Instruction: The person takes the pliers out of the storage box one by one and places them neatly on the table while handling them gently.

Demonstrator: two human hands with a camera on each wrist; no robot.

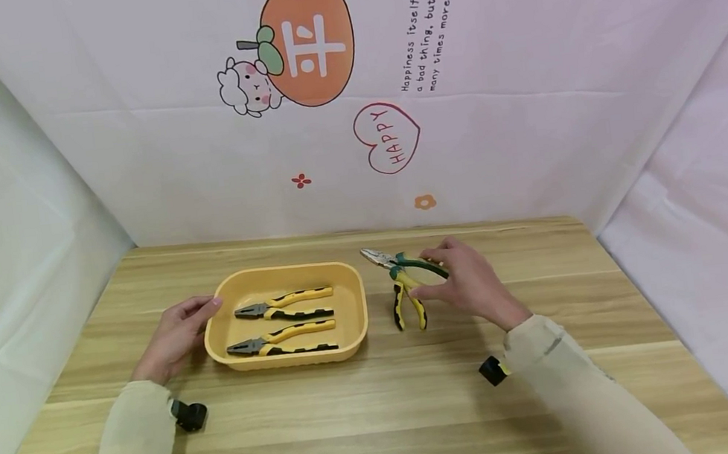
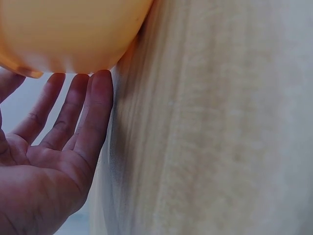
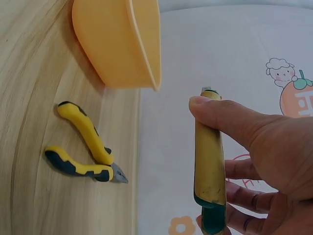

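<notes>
My left hand [image 1: 177, 334] grips the left end of a yellow plastic tray [image 1: 278, 273], its thumb over the rim and its fingers [image 2: 98, 98] against the outer wall. Inside the tray lie two black-jawed pliers with yellow-and-black handles, the upper pair [image 1: 291, 297] and the lower pair [image 1: 298, 330]. To the right of the tray, my right hand [image 1: 467, 279] holds green-and-yellow-handled pliers [image 3: 209, 156] above the table. Beneath them, smaller yellow-and-black pliers [image 3: 88, 139] rest on the table with their handles spread; in the head view the held pliers hide their jaws.
The wooden table [image 1: 358, 415] ends at a white printed cloth [image 1: 197, 186] behind, with more cloth at both sides. Small black cameras are strapped to the left wrist [image 1: 190, 416] and right wrist [image 1: 492, 370].
</notes>
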